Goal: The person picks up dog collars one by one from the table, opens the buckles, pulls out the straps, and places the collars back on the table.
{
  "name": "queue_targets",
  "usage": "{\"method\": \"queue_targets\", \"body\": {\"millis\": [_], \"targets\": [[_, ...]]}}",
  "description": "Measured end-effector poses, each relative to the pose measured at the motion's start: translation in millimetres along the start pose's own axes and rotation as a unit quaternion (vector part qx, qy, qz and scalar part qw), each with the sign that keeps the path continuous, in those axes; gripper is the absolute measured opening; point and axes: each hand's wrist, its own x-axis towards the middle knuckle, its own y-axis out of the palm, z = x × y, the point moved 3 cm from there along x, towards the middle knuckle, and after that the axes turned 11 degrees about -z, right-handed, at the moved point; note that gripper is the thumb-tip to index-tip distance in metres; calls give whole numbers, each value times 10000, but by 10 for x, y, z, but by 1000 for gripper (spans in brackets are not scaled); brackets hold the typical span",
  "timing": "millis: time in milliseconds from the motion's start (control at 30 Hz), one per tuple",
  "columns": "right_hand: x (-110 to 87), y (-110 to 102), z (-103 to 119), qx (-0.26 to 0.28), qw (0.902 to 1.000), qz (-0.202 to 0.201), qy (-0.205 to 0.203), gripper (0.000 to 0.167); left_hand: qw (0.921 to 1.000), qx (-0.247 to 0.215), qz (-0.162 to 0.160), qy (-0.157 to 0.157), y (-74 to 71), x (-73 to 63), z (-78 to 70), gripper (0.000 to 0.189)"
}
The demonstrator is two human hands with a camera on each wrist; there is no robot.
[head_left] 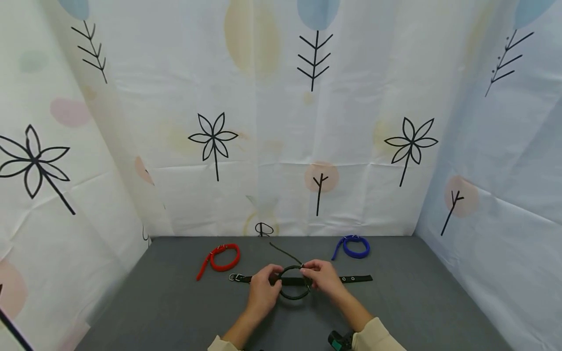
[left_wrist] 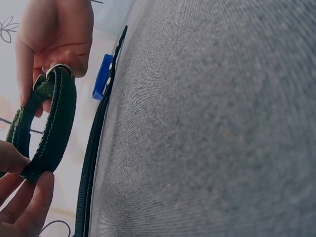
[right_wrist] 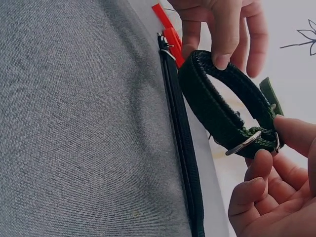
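Note:
A dark green collar [head_left: 293, 297], closed into a loop, is held up over the grey table between both hands. My left hand [head_left: 263, 290] pinches the loop's left side between thumb and fingers. At the buckle end, my right hand [head_left: 326, 279] pinches the collar with thumb and fingertips. A metal D-ring [right_wrist: 242, 144] hangs beside the buckle [right_wrist: 277, 142] in the right wrist view. The collar's narrow tail [head_left: 285, 252] points away toward the back left. Behind the loop, a dark flat collar [head_left: 357, 279] lies stretched out, its middle partly hidden by the hands.
A coiled red collar [head_left: 225, 268] lies at the back left of the grey table [head_left: 175, 312]. The coiled blue collar [head_left: 357, 254] is at the back right. Patterned white curtains [head_left: 281, 195] enclose the back and sides. A black device [head_left: 340, 341] sits by the right sleeve.

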Motion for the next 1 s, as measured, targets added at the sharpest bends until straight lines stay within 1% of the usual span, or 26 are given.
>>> {"method": "queue_targets", "body": {"millis": [67, 133, 200, 267, 367, 467, 533, 600, 667, 700, 767, 800, 867, 900, 967, 1000], "targets": [[0, -1, 7, 19, 10000, -15, -41, 24, 9998, 104, -41, 150, -3, -2, -13, 33], [3, -2, 16, -54, 9998, -48, -184, 22, 9989, 279, -126, 355, -8, -4, -31, 34], [5, -5, 30, -232, 9987, -95, -444, 19, 9968, 466, -238, 603, -19, -1, -63, 34], [0, -8, 49, -488, 9955, -145, -796, 17, 9937, 615, -363, 859, -32, 12, -109, 33], [-30, -17, 80, -947, 9863, -259, -1328, 14, 9878, 745, -511, 1269, -48, 41, -191, 31], [-72, -32, 107, -1258, 9763, -395, -1716, 13, 9810, 848, -589, 1644, -56, 74, -277, 30], [-98, -45, 118, -1388, 9709, -505, -1883, 14, 9762, 928, -624, 1859, -53, 93, -332, 29], [-121, -55, 128, -1457, 9649, -595, -2104, 14, 9743, 917, -628, 1959, -43, 109, -383, 28], [-147, -55, 142, -1552, 9565, -669, -2379, 16, 9759, 938, -587, 1880, -34, 121, -423, 26], [-159, -50, 148, -1637, 9514, -705, -2510, 17, 9785, 955, -537, 1747, -30, 126, -438, 26], [-185, -32, 166, -1824, 9396, -737, -2803, 18, 9847, 1019, -384, 1360, -23, 136, -461, 26], [-201, -21, 176, -1930, 9320, -750, -2976, 19, 9876, 1062, -269, 1126, -20, 141, -467, 26], [-232, -2, 200, -2091, 9183, -771, -3271, 20, 9916, 1130, 39, 637, -14, 151, -469, 29], [-246, 6, 212, -2134, 9130, -779, -3388, 20, 9925, 1132, 212, 407, -10, 158, -465, 30], [-275, 13, 241, -2116, 9049, -764, -3614, 20, 9922, 1089, 600, 35, 4, 171, -440, 31], [-287, 12, 251, -2066, 9024, -747, -3707, 19, 9915, 1024, 794, -126, 9, 177, -424, 31]]}}
